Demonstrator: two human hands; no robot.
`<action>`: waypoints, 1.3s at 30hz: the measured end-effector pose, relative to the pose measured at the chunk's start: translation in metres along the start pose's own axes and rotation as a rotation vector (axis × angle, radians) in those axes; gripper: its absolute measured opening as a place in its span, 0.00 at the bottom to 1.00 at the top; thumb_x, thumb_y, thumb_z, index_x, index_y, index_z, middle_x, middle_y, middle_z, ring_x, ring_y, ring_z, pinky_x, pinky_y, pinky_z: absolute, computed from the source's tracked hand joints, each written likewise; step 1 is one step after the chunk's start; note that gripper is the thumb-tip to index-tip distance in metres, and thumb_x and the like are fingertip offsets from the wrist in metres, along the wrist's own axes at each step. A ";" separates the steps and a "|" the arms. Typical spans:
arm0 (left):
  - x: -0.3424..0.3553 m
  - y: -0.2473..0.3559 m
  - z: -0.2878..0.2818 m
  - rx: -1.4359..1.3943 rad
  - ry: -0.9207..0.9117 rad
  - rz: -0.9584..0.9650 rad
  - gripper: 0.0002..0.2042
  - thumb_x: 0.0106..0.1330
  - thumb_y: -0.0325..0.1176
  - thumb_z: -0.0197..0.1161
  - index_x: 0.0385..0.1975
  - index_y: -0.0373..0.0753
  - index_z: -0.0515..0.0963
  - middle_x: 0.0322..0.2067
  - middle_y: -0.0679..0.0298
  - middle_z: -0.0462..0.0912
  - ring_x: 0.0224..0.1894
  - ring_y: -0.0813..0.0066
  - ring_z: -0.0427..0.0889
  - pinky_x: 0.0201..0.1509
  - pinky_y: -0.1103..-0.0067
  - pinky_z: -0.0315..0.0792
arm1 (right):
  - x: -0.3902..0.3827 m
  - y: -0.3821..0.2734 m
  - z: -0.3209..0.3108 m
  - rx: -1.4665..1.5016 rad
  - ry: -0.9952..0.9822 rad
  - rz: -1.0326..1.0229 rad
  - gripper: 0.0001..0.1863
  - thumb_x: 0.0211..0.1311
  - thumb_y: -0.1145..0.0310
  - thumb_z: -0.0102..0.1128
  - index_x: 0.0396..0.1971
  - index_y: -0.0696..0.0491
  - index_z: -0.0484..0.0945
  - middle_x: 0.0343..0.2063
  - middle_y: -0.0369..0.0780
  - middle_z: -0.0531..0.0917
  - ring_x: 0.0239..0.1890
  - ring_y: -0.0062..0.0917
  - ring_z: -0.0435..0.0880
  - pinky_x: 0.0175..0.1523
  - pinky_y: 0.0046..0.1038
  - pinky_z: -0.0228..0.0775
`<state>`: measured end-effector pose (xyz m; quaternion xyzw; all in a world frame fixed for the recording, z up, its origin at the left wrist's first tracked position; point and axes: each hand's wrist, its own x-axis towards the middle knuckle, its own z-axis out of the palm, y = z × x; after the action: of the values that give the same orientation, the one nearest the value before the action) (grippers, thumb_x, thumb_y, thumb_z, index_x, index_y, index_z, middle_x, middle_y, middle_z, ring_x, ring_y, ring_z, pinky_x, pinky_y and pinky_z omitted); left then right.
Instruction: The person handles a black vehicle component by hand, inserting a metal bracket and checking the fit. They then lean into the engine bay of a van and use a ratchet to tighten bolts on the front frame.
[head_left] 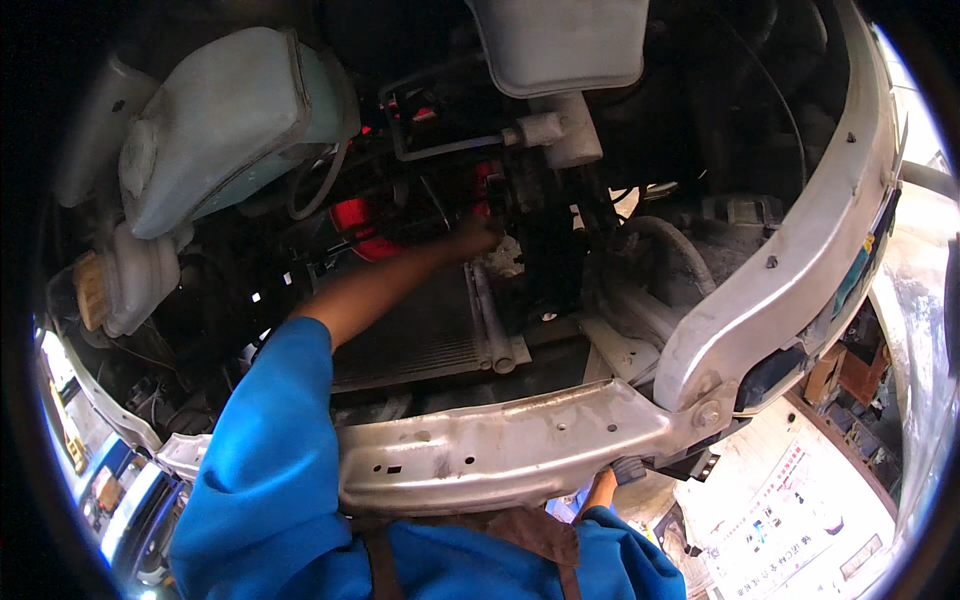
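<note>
Radiator [410, 330] mid-frame, just below left hand [482, 237]; dark, finely ribbed, silvery tube [487, 322] along right edge. Left hand shadowed, cannot tell grip. Right hand [618, 474] at metal beam [520, 440], lower centre-right, grip unclear.

A silvery metal crossbeam [520, 440] spans the vehicle [800, 270]'s front on my remote feed, a bolt [708, 413] at its right end. At lower right I see a flat, brown-edged surface [772, 432] with a white printed sheet [765, 515] lying on it; whether it's a tabletop, I can't tell.
</note>
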<state>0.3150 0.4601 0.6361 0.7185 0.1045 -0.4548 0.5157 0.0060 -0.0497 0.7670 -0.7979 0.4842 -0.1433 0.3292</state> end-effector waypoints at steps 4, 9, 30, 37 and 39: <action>0.045 -0.044 0.050 0.234 0.478 0.287 0.15 0.62 0.39 0.61 0.42 0.34 0.78 0.40 0.50 0.82 0.46 0.58 0.81 0.49 0.61 0.73 | -0.007 0.002 -0.007 -0.002 0.007 0.001 0.22 0.52 0.69 0.73 0.43 0.69 0.79 0.43 0.49 0.84 0.44 0.37 0.83 0.52 0.37 0.73; 0.062 -0.041 0.041 0.387 0.423 0.221 0.19 0.64 0.36 0.56 0.54 0.38 0.70 0.45 0.49 0.80 0.46 0.54 0.81 0.48 0.59 0.75 | -0.013 0.003 -0.013 -0.005 0.030 0.013 0.22 0.52 0.69 0.73 0.43 0.68 0.79 0.44 0.49 0.84 0.45 0.36 0.82 0.53 0.37 0.73; 0.115 -0.060 0.059 0.193 0.556 0.111 0.20 0.59 0.45 0.65 0.44 0.35 0.80 0.42 0.46 0.83 0.44 0.47 0.82 0.47 0.60 0.74 | -0.046 -0.006 -0.012 0.043 0.094 0.025 0.23 0.52 0.70 0.73 0.45 0.67 0.79 0.46 0.47 0.83 0.47 0.35 0.82 0.57 0.37 0.71; 0.011 -0.025 0.010 0.121 0.184 0.186 0.14 0.58 0.39 0.65 0.37 0.35 0.82 0.34 0.52 0.84 0.33 0.62 0.83 0.40 0.68 0.76 | -0.029 -0.073 -0.020 0.174 0.043 0.070 0.27 0.51 0.71 0.75 0.50 0.66 0.77 0.50 0.45 0.81 0.49 0.32 0.80 0.60 0.33 0.69; -0.062 0.025 -0.012 0.190 0.119 0.355 0.16 0.59 0.41 0.66 0.39 0.36 0.83 0.32 0.58 0.85 0.31 0.68 0.82 0.38 0.72 0.76 | -0.039 -0.115 -0.029 0.455 0.054 -0.057 0.22 0.50 0.77 0.72 0.47 0.65 0.79 0.46 0.43 0.83 0.48 0.29 0.81 0.59 0.31 0.69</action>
<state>0.3019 0.4784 0.7008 0.7965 -0.0366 -0.3215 0.5107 0.0488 0.0088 0.8682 -0.7123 0.4254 -0.2794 0.4832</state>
